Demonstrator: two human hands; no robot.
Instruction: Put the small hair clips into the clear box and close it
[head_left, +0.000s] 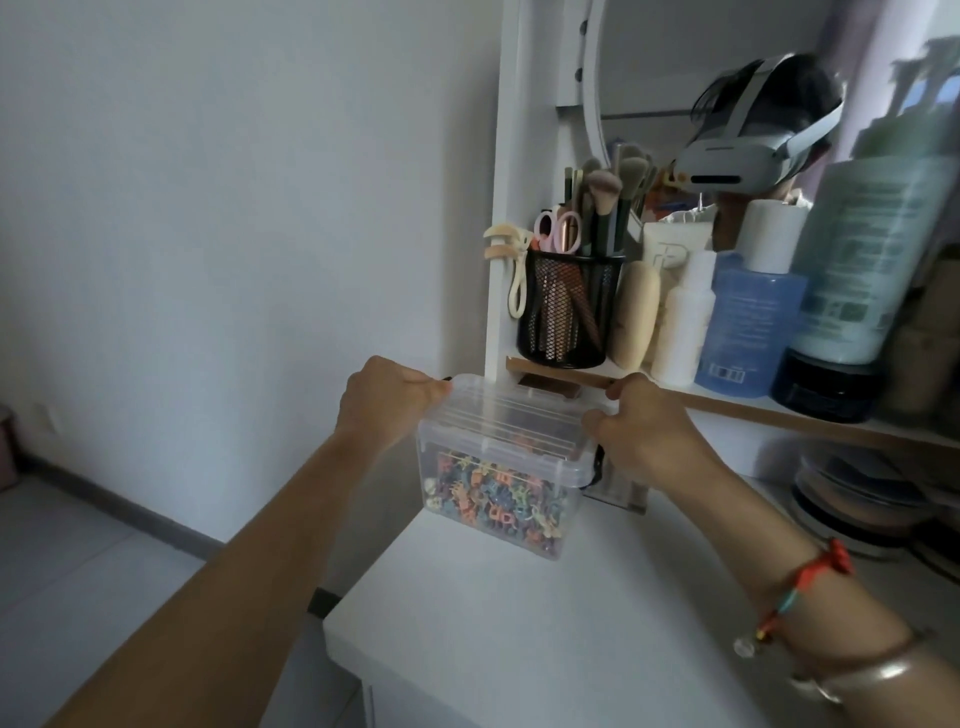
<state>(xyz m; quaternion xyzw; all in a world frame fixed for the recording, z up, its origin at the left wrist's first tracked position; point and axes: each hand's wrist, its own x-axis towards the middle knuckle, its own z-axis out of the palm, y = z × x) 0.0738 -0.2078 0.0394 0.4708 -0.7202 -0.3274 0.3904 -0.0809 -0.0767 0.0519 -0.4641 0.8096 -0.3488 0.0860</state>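
My left hand (387, 400) is curled over the far left corner of the lid (511, 415), fingers hooked on its edge and closed on it; the clear box (498, 467) sits at the far left corner of the white tabletop (545, 623), its left wall close to the table's edge; through the near wall I see the small hair clips (493, 501), a loose heap of tiny claw shapes in orange, blue, green and yellow, filling roughly the lower half; the lid is ribbed, see-through plastic with rounded corners, and it looks to be lying on the rim, though I cannot tell whether it is fully clicked down; I judge the box light and stiff, its smooth walls a little slippery, so the place to hold is the rim and the lid's 2 ends, pressing straight down; the clips would rattle and shift if I tipped it; a dark latch (597, 467) shows at the right end; my right hand (644, 421) grips the lid's right end, thumb at the near side and fingers wrapped over the far edge, closed on it; further right and beyond, a black mesh cup (569, 306) of brushes stands on the shelf (779, 410) beside several bottles.
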